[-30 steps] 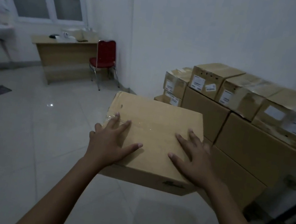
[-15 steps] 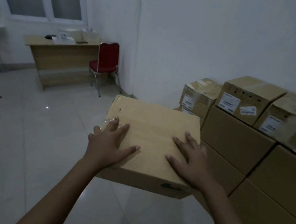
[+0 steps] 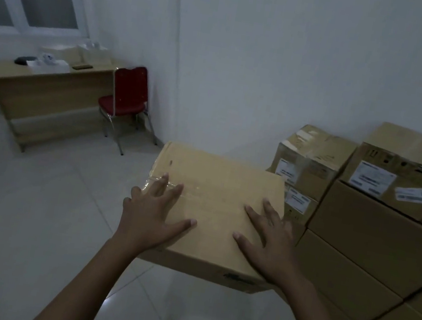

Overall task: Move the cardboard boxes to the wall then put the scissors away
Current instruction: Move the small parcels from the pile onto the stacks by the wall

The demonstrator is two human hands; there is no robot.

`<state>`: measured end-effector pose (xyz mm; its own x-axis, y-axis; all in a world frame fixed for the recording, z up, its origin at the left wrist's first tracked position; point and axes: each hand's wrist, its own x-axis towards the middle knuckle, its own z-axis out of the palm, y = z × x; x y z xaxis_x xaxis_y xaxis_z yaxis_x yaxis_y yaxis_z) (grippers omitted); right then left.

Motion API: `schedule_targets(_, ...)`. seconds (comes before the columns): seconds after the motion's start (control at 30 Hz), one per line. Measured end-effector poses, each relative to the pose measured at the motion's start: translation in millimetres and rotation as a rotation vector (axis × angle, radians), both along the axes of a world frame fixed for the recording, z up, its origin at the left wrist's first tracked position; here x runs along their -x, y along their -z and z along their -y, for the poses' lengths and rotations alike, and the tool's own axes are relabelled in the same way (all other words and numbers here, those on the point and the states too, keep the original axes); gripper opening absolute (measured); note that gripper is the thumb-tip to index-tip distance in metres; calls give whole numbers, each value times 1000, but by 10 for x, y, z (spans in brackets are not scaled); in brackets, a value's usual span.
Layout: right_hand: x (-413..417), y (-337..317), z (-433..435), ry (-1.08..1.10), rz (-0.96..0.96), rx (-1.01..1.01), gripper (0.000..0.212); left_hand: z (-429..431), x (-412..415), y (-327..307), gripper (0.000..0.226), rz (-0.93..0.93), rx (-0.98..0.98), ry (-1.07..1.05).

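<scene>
A plain brown cardboard box (image 3: 219,180) with clear tape across its top sits low over the white tiled floor, in the middle of the view. My left hand (image 3: 151,214) lies flat on its near left top, fingers spread. My right hand (image 3: 266,238) lies flat on its near right top, also spread. Neither hand wraps an edge. Right beside the box, a stack of cardboard boxes (image 3: 374,241) with white labels stands along the white wall (image 3: 275,59). No scissors are in view.
A wooden desk (image 3: 43,97) with small items on it stands under the window at the back left, and a red chair (image 3: 126,96) is next to it in the corner. Bare tiled floor (image 3: 30,214) stretches to the left.
The view has turned left and closer to the wall. The stacked boxes have slid toward the right edge. Both hands stay flat on the box top in the same places.
</scene>
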<state>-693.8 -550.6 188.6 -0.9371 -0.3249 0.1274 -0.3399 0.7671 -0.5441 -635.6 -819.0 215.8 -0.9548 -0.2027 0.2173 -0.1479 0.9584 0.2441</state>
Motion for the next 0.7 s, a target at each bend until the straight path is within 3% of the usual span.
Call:
schedule_targets(0.33,1694,41,493,50,64,-55,67,539,1886,209,105,80,-61,64)
schedule_targets(0.7,3582,131,1309,46,61,-127,85,1377,3685,339,103,102,-123,49)
